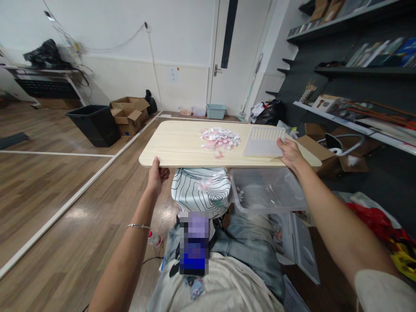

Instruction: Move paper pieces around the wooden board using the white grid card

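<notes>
A pale wooden board (182, 145) is held out level in front of me, over the stool and a clear plastic bin. My left hand (157, 173) grips its near left edge, thumb on top and fingers folded below. At the right end, my right hand (290, 152) is closed at the near edge, its thumb against a white slotted plastic piece (263, 145) on the board; its other fingers are partly hidden. A heap of small white and pink bits (224, 138) lies near the board's middle.
Below the board stand a line-patterned stool (199, 195) and the clear plastic bin (266, 190) with a few small white bits. A black trash bin (95, 125) and cardboard boxes (130, 115) are at the left. Dark shelves (351, 91) line the right; a teal basket (216, 111) is by the door.
</notes>
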Motion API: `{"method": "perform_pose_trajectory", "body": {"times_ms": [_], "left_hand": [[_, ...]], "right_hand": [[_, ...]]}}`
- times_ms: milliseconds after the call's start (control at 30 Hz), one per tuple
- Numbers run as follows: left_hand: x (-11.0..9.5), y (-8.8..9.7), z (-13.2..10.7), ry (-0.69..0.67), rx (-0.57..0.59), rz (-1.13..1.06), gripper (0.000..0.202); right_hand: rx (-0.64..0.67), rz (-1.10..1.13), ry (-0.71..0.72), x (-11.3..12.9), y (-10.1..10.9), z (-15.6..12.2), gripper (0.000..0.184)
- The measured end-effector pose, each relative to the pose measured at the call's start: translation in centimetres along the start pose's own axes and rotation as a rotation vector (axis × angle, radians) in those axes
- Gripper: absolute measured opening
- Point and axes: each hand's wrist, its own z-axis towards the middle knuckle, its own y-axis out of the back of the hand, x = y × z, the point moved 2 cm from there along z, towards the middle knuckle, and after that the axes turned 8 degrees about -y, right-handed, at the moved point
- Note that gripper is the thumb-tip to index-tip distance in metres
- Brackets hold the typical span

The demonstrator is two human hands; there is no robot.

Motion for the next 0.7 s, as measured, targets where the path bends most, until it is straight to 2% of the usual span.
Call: {"method": "perform_pose_trajectory", "body": {"times_ms": [200, 433, 500, 567, 700], "left_hand": [[-0.1, -0.1, -0.1, 0.011, -0.018, -0.014, 0.081], [-1.6, -0.6, -1.0, 0.099, -0.007, -0.052, 0.074], [-1.9, -0.5, -2.5, 0.128, -0.022, -0.057, 0.071], [-1.8, -0.1, -4.9, 0.132, -0.063, -0.053, 0.068], [-0.4, 1.7, -12.2, 0.171, -0.237, 0.066, 0.062]], "right_hand": [[-0.062, 0.04, -0.004, -0.9, -0.5, 0.1, 0.057], [-0.068, 0.062, 0.0, -1.1, -0.5, 0.0, 0.058], [-0.072, 0.059, 0.002, -1.4, -0.4, 0.2, 0.058], [-0.076, 0.061, 0.01, -1.7, -0.3, 0.5, 0.058], [-0.093, 0.052, 0.028, -2.1, -0.2, 0.9, 0.054]]}}
